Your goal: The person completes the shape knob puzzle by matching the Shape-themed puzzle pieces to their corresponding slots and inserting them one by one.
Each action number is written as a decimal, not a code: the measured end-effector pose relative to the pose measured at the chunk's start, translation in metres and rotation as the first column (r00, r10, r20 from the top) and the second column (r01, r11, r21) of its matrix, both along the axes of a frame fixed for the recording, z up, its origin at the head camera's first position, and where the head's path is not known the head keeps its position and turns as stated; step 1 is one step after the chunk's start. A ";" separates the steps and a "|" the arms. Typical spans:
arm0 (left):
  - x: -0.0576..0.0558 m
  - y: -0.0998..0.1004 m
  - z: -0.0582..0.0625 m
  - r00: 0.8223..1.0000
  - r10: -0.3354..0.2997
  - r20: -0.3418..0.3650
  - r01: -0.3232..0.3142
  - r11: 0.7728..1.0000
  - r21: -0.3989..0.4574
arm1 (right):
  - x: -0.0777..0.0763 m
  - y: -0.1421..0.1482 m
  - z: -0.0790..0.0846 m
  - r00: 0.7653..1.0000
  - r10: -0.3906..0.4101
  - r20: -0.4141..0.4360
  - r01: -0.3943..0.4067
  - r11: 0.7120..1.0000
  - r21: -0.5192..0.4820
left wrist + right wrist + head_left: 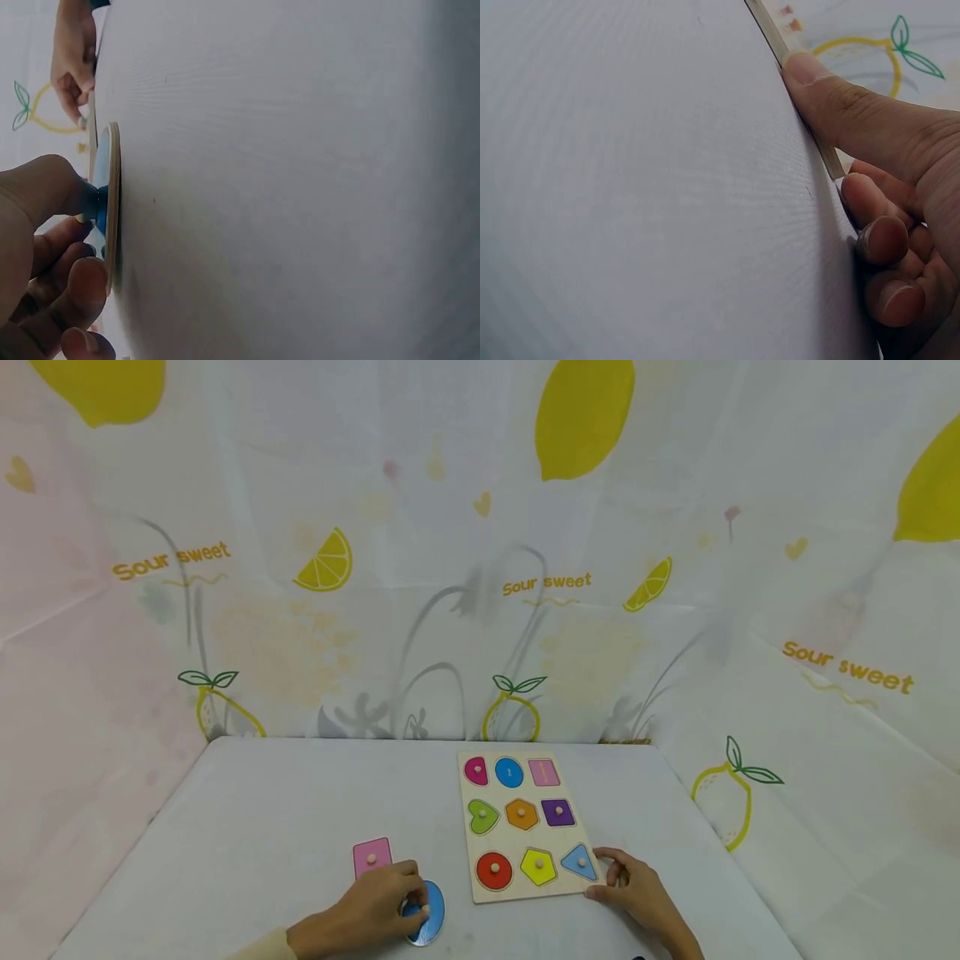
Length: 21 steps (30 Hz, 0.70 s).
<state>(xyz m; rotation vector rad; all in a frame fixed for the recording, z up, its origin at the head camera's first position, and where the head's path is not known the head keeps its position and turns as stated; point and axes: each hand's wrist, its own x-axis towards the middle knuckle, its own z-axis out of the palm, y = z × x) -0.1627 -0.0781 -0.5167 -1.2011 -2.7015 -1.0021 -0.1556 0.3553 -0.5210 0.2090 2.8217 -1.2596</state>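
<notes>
My left hand (375,906) pinches the small knob of a blue oval puzzle piece (432,927) lying on the table. In the left wrist view the blue piece (114,202) shows edge-on, thumb and fingertips at its knob. Just beyond that hand lies a pink rectangular piece (367,853) with a wooden knob, partly covered by the hand. A wooden shape puzzle board (510,839) lies to the right. My right hand (633,893) grips its near right corner, with the thumb on the near edge; the board's edge (810,127) shows in the right wrist view.
Knobbed pieces sit in the board, among them a red circle (494,871), a yellow pentagon (538,866) and a green heart (483,816). The blue (509,772) and pink (543,772) spots in its far row show no knobs. A lemon-print curtain (420,643) surrounds the white table (300,802).
</notes>
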 end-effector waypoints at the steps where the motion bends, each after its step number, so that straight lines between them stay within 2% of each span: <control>1: 0.000 -0.001 0.000 1.000 -0.007 -0.012 0.007 1.000 0.003 | 0.000 0.000 0.000 1.000 -0.002 -0.002 0.002 1.000 0.002; 3: -0.001 -0.001 0.000 1.000 -0.014 -0.018 0.014 1.000 0.000 | 0.000 0.000 0.000 1.000 0.001 -0.004 -0.001 1.000 0.002; 12: -0.001 -0.002 -0.002 0.999 0.023 0.035 -0.024 0.999 0.023 | 0.001 -0.001 0.002 1.000 -0.010 0.001 0.010 1.000 0.013; 21: -0.001 -0.003 -0.006 0.999 0.046 0.011 -0.047 0.999 0.025 | 0.000 -0.002 0.000 1.000 -0.014 0.010 0.014 1.000 0.012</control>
